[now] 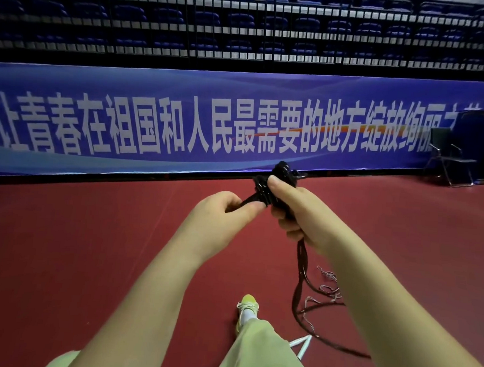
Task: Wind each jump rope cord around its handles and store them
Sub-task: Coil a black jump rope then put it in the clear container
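Head view: right hand (293, 212) clamped on wound black jump rope handles (281, 174), left hand (227, 211) pinching cord (249, 199); banner (239, 125) reading "让青春在祖国和人民最需要的地方绽放".

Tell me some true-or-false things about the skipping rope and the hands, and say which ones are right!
1. The right hand grips a dark wound bundle of rope. True.
2. The left hand is resting flat on the floor. False: it is raised, pinching the dark cord right beside the bundle.
3. Loose dark cord hangs from the right hand down to the red floor. True.
4. The banner behind is green. False: it is blue with white characters.
5. A black chair stands at the right by the banner. True.
6. The shoe is red. False: it is yellow-green with white laces.
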Available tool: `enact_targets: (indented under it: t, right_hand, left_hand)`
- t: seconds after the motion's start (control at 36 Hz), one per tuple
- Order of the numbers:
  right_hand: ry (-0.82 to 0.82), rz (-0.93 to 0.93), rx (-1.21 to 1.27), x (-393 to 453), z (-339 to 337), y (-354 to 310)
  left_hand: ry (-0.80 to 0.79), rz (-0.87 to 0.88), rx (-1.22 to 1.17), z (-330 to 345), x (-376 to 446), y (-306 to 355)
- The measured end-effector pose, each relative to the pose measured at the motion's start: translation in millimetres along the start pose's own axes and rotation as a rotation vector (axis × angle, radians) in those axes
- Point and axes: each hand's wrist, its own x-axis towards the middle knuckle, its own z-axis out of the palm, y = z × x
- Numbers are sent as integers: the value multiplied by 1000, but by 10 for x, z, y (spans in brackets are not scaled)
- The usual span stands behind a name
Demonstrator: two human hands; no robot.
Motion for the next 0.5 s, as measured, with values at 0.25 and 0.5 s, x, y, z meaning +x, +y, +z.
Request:
enact_targets:
  t: [0.25, 0.5]
  right_hand:
    - [-38, -180, 132, -30, 48, -2]
    - [-364, -232, 367, -52, 25, -22]
  left_hand:
    - [-334, -85, -294, -89, 0, 41]
    - [-1119, 37, -1094, 89, -123, -122]
